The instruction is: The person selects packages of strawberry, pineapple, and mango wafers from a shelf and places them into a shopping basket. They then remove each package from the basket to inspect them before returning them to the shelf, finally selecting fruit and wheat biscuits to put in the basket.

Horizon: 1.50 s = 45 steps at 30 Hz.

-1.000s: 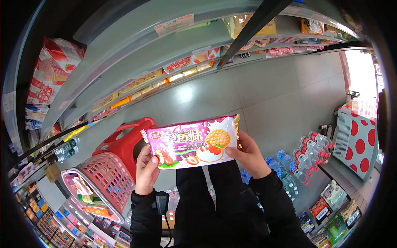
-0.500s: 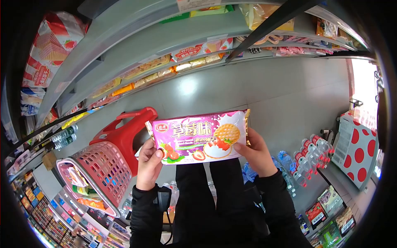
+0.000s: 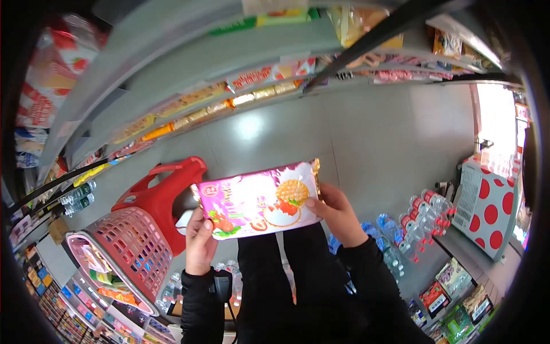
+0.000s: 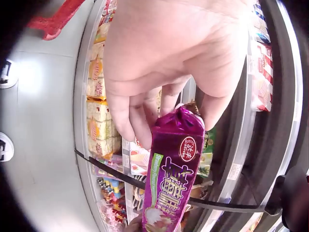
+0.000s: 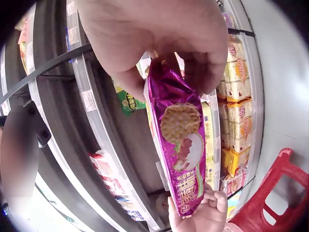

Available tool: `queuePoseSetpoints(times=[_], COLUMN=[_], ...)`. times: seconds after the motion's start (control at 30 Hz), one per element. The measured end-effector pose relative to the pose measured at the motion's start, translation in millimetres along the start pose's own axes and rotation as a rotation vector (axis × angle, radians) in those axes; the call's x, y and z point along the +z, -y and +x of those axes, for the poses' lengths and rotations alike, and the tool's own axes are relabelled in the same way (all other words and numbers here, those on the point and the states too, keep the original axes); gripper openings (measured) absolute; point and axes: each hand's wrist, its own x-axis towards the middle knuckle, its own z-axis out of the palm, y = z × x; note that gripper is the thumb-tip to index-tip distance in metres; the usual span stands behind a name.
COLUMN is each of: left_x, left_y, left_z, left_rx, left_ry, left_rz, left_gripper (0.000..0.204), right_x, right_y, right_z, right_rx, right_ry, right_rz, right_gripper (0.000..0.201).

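Packet of strawberry sandwich biscuits (image 3: pixel 252 202), pink-purple and white, held in both hands over the lap, long side roughly level, right end a bit higher. Clock centred on packet, head view.

Left hand (image 3: pixel 200 243) at 8 o'clock: thumb on front face, other fingers behind, clamped on packet's left end; left wrist view shows the crimped end between thumb and fingers. Right hand (image 3: pixel 342 217) at 3-4 o'clock: same pinch on right end, thumb in front, rest behind. Front lettering partly washed out in head view.

Black trouser legs (image 3: pixel 286 269) at 6 o'clock, under packet. Red stool (image 3: pixel 167 209) at 9 o'clock, near left hand. Pink lattice basket (image 3: pixel 143 235) at 8-9 o'clock, overlapping stool in view, mouth facing away, packaged goods inside; can't tell if it rests on stool. Store shelf (image 3: pixel 275 46) runs 10 to 1 o'clock, stocked with snacks; blurry red-white wafer bag (image 3: pixel 54 74) at 10. Bare grey floor (image 3: pixel 378 132) at 1. Red-capped bottles (image 3: pixel 427 215) and white box with red dots (image 3: pixel 487 200) at 3, box farther out.
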Motion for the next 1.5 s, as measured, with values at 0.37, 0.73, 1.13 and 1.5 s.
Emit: queuePoseSetpoints(times=[0.37, 0.73, 1.13, 1.5], left_x=[42.1, -14.8, -95.5, -149.3], left_y=[-61.8, -22.2, 8.4, 33.3], left_z=[-13.3, -3.2, -14.8, 26.2], left_rx=[0.047, 0.058, 0.175, 0.283], left_ry=[0.112, 0.076, -0.076, -0.086], left_rz=[-0.149, -0.197, -0.197, -0.163], left_gripper=[0.043, 0.039, 0.053, 0.053], right_x=[30.0, 46.6, 90.5, 106.1], right_y=[44.8, -2.8, -50.3, -81.1], right_z=[-45.5, -9.3, 53.8, 111.5], right_rx=[-0.193, -0.19, -0.115, -0.048], right_ry=[-0.139, -0.122, -0.001, 0.043], right_rz=[0.162, 0.093, -0.114, -0.228], right_gripper=[0.041, 0.036, 0.04, 0.039])
